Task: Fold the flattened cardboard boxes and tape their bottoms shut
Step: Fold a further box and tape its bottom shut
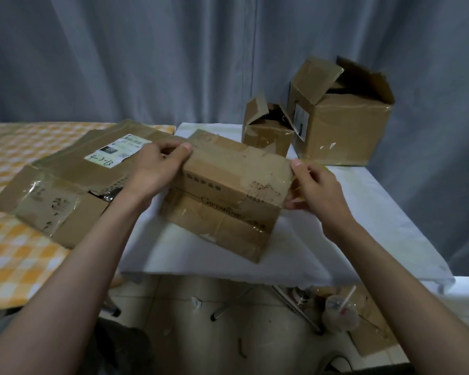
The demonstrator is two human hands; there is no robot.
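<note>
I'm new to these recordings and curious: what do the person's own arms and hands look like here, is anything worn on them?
Both forearms are bare as far as the picture shows: no sleeves, gloves, watch, bracelets or rings can be seen. The left hand and right hand have short, plain fingernails. No cables or markings show on either arm.

Reading "GIFFARINE" printed in dark capitals across side of cardboard box I am working at centre table. Other print above it showing on same face, too blurred for me to read. Handwritten "4-3-13" showing on white shipping label stuck to flattened box lying at left; label's small print staying unreadable.
</note>
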